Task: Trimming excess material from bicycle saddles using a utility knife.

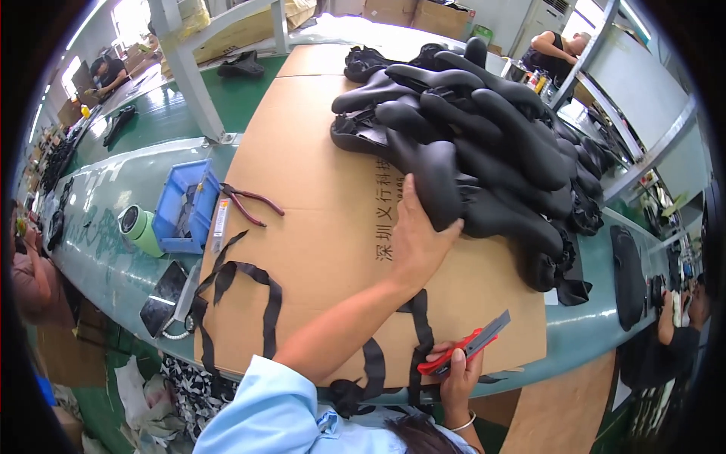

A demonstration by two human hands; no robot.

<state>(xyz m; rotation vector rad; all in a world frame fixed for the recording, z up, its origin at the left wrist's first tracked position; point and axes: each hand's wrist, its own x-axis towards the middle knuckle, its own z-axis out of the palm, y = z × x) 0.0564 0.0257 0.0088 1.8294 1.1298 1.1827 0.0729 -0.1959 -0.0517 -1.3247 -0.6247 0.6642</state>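
My left hand [418,246] is closed around the near end of a black bicycle saddle [439,185], its fingers on the left side and thumb on the right. That saddle lies at the near edge of a large heap of black saddles [514,136] on a flat cardboard sheet [325,181]. Close to the cardboard's front edge, my right hand [460,382] grips a red utility knife [454,356]. Its grey blade end points up and to the right. Black fabric strips [270,310] trail over the cardboard and its front edge, some beside my right hand.
Left of the cardboard are red-handled pliers [253,206], a blue bin [185,204], a green bottle [140,231] and a dark phone-like slab [162,299]. A white post [185,76] rises at the back left. Co-workers [556,57] sit at surrounding tables.
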